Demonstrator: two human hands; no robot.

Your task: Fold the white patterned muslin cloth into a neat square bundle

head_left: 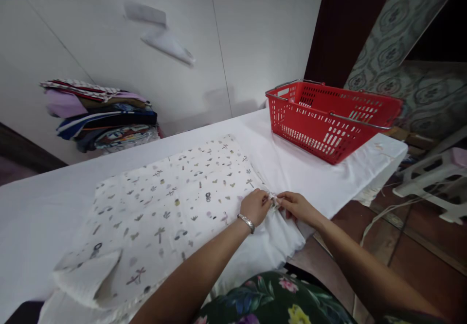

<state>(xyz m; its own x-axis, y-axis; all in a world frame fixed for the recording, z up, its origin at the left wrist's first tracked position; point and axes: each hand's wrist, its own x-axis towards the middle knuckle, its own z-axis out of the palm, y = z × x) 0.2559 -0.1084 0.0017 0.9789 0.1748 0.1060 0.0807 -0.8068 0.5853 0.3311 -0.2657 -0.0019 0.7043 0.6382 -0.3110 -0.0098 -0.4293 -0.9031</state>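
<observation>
A white cloth [189, 192] printed with small palm trees, leaves and rainbows lies spread on the table, its near left corner folded over. At its right edge, my left hand [255, 206], with a silver bracelet on the wrist, pinches a gathered bit of the cloth. Close against it, my right hand [297, 207] has its fingers closed on the same bunched edge. The two hands almost touch. Exactly what lies between the fingertips is too small to make out beyond crumpled fabric.
A red plastic basket [310, 124] with metal handles stands on the white-covered table [251, 124] at the back right. Behind the table's left side rises a stack of folded clothes [105, 115]. A white plastic stool [434, 178] and cables are on the tiled floor at right.
</observation>
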